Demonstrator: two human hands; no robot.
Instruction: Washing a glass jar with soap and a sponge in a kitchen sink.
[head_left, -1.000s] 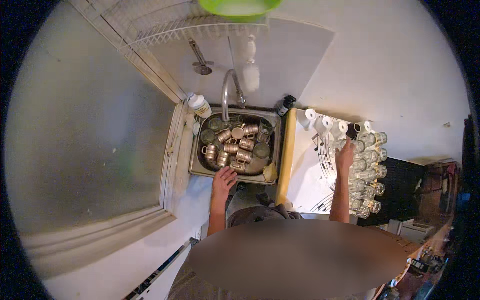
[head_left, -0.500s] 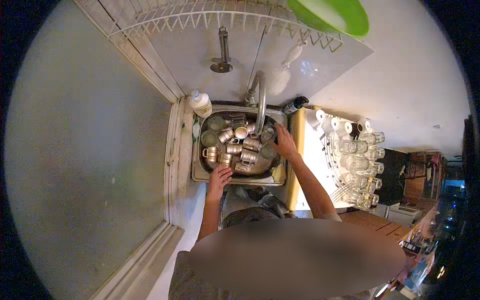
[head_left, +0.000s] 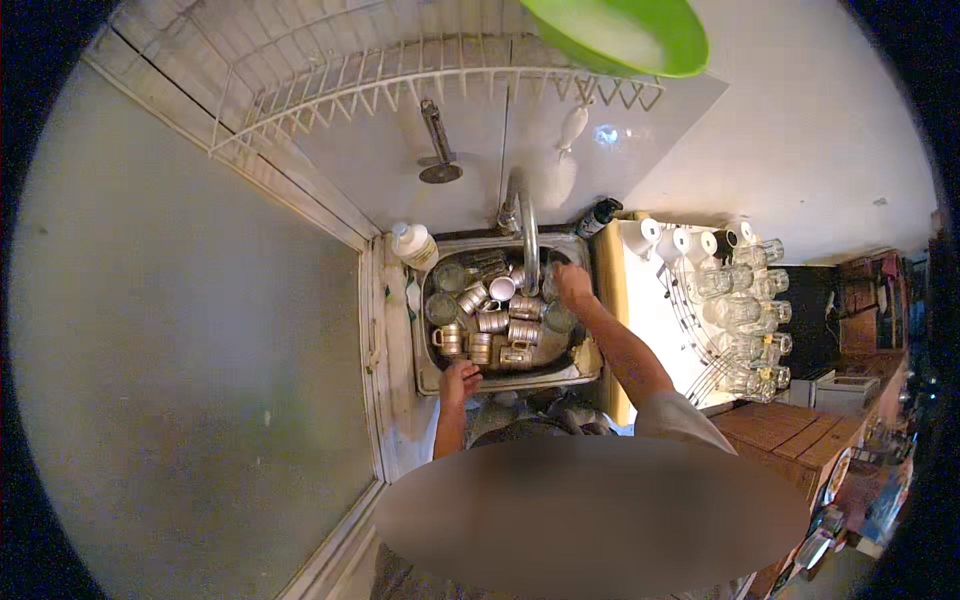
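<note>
many metal mugs point(head_left: 495, 322) lie piled in the sink point(head_left: 428, 372), right under the tap point(head_left: 527, 235). the left hand point(head_left: 459, 380) rests on the near rim of the sink, fingers curled over the edge, holding no mug. the right hand point(head_left: 574, 287) reaches into the far right part of the sink, just beside the tap, down among the mugs; it is too small to tell if its fingers grip one. a soap bottle point(head_left: 415, 245) stands at the far left corner. clean glass mugs point(head_left: 740, 310) sit on the rack point(head_left: 690, 345) to the right. the mugs look wet, so one could slip and bang the pile. the arm could also bump the tap, since it is so close.
</note>
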